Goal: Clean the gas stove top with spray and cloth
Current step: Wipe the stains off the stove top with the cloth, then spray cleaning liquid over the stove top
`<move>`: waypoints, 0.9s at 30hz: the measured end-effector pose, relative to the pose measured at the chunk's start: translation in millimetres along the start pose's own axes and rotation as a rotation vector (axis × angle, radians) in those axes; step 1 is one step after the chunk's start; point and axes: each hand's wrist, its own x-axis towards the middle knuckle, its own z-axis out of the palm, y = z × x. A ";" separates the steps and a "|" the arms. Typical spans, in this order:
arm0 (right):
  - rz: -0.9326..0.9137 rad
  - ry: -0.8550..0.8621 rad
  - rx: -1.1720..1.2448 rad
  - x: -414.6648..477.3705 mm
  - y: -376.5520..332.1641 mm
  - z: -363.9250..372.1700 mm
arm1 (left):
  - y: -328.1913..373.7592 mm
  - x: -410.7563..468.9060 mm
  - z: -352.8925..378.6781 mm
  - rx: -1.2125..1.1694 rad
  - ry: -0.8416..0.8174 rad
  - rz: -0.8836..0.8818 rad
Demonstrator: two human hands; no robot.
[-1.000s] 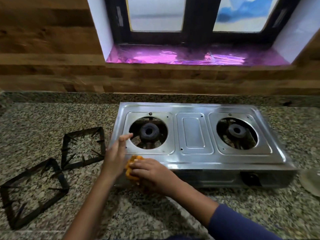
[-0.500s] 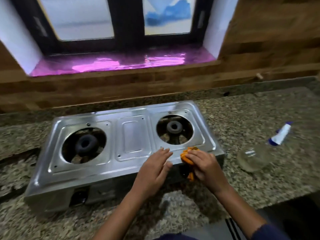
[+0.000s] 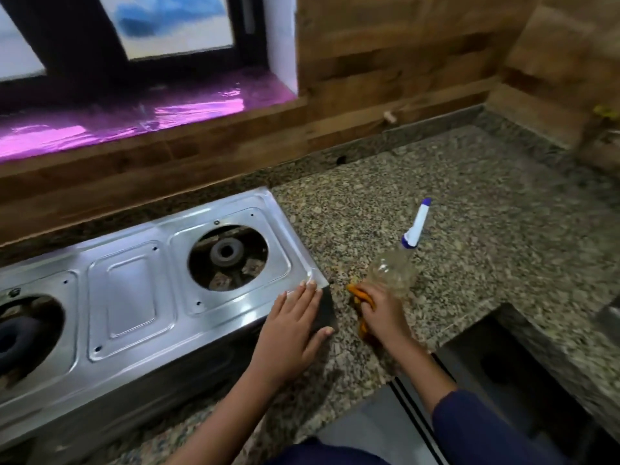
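A steel two-burner gas stove [image 3: 134,297] sits on the granite counter [image 3: 469,229], its pan supports off and both burners bare. My left hand [image 3: 292,327] lies flat with straight fingers on the stove's front right corner. Just right of that corner, my right hand [image 3: 379,313] grips an orange cloth [image 3: 360,293] down on the counter. A clear spray bottle [image 3: 392,266] with a white and blue nozzle [image 3: 417,223] stands directly behind the right hand.
A wood-panelled wall and a window with a shiny purple sill [image 3: 134,119] run behind the stove. The counter turns a corner at the far right. A dark recess [image 3: 520,364] opens below the counter's front edge on the right.
Both hands and the cloth have travelled from the stove's front left to its right end, and the cloth has come off the stove onto the counter. The view swung right, bringing the spray bottle in.
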 end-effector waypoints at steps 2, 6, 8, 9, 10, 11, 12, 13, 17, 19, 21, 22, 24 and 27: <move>-0.088 -0.164 -0.123 0.8 13.9 13.3 | -3.5 -0.3 -0.5 0.038 -0.002 0.029; -0.142 -0.327 -0.365 -17.4 29.2 29.8 | -8.7 -0.9 -2.2 0.082 -0.038 0.070; -0.136 -0.323 -0.311 -20.8 27.2 28.9 | -7.7 -2.0 -2.9 0.091 -0.049 0.064; -0.100 -0.294 -0.226 -20.7 24.2 24.2 | -7.2 -2.2 -3.1 0.094 -0.051 0.061; -0.044 -0.206 -0.093 -22.0 20.0 17.4 | -7.1 -2.2 -2.7 0.098 -0.054 0.058; 0.021 -0.077 0.051 -25.0 14.4 7.2 | -7.2 -2.6 -2.6 0.101 -0.055 0.056; 0.089 0.068 0.174 -28.4 6.1 -4.3 | -7.7 -3.3 -3.4 0.104 -0.052 0.056; 0.152 0.205 0.255 -29.2 -0.1 -16.6 | -7.6 -3.2 -3.5 0.102 -0.048 0.057; 0.223 0.523 0.374 -0.9 -6.7 -61.9 | -5.7 -3.3 -2.8 0.079 -0.041 0.043; 0.210 0.438 0.425 22.1 -11.5 -79.2 | -5.0 -3.4 -2.0 0.075 -0.031 0.034; 0.166 0.334 0.497 39.4 -19.0 -88.1 | -3.9 -3.3 -2.7 0.076 -0.026 0.036; 0.142 0.319 0.508 45.5 -23.1 -90.3 | -3.2 -3.3 -3.4 0.075 -0.022 0.040; 0.113 0.359 0.481 54.7 -25.0 -87.0 | -3.2 -2.7 -4.6 0.070 -0.022 0.043; 0.089 0.427 0.425 58.7 -27.0 -81.2 | -2.9 -3.2 -5.9 0.062 -0.030 0.039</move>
